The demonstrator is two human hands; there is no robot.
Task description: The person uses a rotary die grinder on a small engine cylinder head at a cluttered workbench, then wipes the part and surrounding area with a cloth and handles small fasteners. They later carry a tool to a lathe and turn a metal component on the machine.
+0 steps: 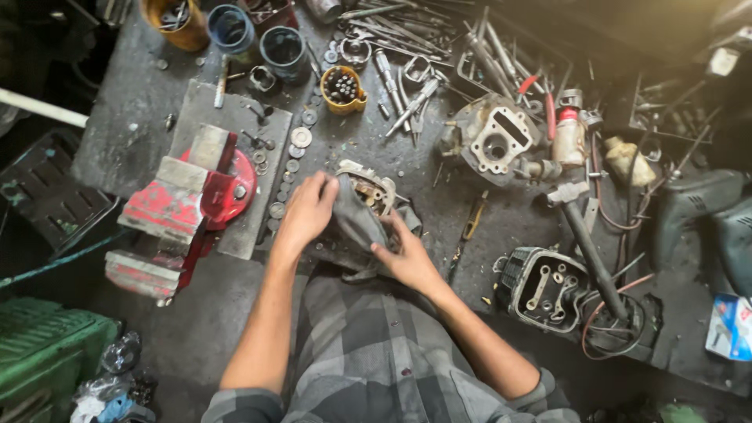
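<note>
A person in a grey checked shirt works at a grimy table. The right hand closes its grip on the lower edge of a dark rag. The left hand presses the rag against a small metal engine part at the table's centre. A red vise stands left; farther back lie a cylinder head, wrenches and cups.
</note>
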